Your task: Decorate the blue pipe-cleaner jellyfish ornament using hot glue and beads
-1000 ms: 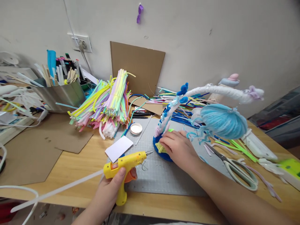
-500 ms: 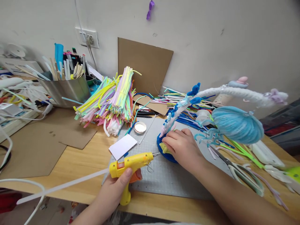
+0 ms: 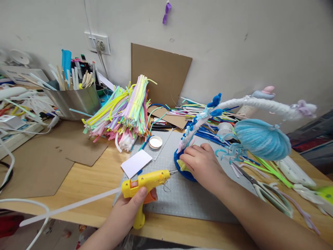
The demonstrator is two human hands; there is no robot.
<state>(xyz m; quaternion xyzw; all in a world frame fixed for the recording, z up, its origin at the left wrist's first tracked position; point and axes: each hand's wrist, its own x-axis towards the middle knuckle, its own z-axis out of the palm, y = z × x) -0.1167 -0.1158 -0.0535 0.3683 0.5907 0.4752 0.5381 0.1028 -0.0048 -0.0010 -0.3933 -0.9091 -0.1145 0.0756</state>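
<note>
My left hand [image 3: 130, 208] is wrapped round the grip of a yellow hot glue gun [image 3: 147, 180]; a long glue stick [image 3: 73, 205] juts from its back. The metal nozzle points right, close to the edge of a round blue fuzzy base [image 3: 186, 173]. On that base is a yellow fuzzy piece [image 3: 183, 166], and the bent fingers of my right hand [image 3: 203, 161] press or pinch at it; the fingertips are partly hidden. From the base rises a curved white pipe-cleaner stem [image 3: 197, 125] with blue leaves. A light-blue jellyfish-like shape [image 3: 262, 139] hangs from its end.
A grey cutting mat [image 3: 166, 205] lies beneath the work. Scissors [image 3: 270, 194] rest at the right. Bundled pastel pipe cleaners [image 3: 135, 107], a white card [image 3: 136, 163] and a small round lid [image 3: 155, 142] lie behind. A metal pot of sticks [image 3: 75, 100] stands at the left.
The hanging light-blue shape and the stem's end have shifted slightly left. Both hands and the glue gun stay nearly where they were.
</note>
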